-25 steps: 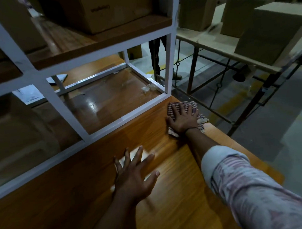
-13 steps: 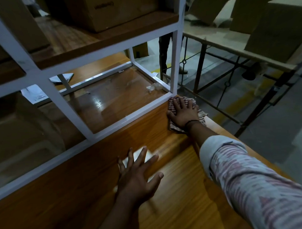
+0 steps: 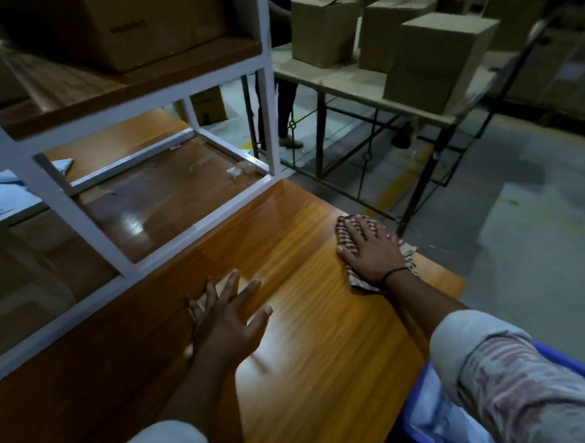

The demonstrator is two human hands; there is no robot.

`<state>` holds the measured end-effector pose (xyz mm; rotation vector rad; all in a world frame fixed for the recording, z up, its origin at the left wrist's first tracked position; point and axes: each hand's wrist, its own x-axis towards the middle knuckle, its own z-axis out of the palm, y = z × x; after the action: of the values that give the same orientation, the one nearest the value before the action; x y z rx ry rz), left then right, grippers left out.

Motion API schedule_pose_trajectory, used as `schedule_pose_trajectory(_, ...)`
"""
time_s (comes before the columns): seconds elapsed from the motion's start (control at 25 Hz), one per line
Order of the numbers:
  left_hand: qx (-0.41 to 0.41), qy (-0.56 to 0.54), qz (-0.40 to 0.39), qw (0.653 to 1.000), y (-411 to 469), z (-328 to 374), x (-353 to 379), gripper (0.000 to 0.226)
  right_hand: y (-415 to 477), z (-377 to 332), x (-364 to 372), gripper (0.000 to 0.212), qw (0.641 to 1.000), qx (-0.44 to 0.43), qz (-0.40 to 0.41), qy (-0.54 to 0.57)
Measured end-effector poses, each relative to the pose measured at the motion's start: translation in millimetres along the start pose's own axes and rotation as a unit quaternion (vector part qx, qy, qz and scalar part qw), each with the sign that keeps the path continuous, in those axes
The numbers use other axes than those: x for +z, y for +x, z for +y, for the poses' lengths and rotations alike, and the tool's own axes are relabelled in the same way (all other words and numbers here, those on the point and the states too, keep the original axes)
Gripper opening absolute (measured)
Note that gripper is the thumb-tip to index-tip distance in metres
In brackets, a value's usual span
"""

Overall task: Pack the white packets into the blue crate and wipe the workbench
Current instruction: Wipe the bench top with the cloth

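Note:
My right hand (image 3: 371, 251) lies flat with spread fingers on a checked cloth (image 3: 346, 241) near the right edge of the wooden workbench (image 3: 321, 336). My left hand (image 3: 226, 318) rests flat on the bench to its left, fingers spread over a bright white patch that is mostly hidden. At the bottom right, under my right sleeve, shows a corner of the blue crate (image 3: 414, 412) with white packets (image 3: 433, 412) inside.
A white metal shelf frame (image 3: 267, 99) stands on the bench behind my hands, a cardboard box (image 3: 135, 31) on its upper shelf. Beyond the bench end is a table with cardboard boxes (image 3: 441, 57) and a person's legs (image 3: 285, 115). Light blue sheets (image 3: 5, 195) lie at far left.
My right hand has slid the cloth back from the shelf frame's corner toward me along the bench's right edge. The view has tilted, bringing the blue crate into sight. My left hand stays flat.

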<state>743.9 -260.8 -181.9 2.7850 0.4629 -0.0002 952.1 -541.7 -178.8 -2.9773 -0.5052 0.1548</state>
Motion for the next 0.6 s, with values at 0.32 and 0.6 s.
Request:
schedule_pose_trajectory(0.32,0.023,0.017,0.012,1.0,-2,-5,4,0.069,-104,63,8,0.083,0.992,0.12,0.047,-0.01)
schedule_pose_trajectory(0.6,0.029,0.016,0.008,0.999,-3,-9,3,0.073,-174,-7,26,0.079,0.994,0.09,0.06,0.024)
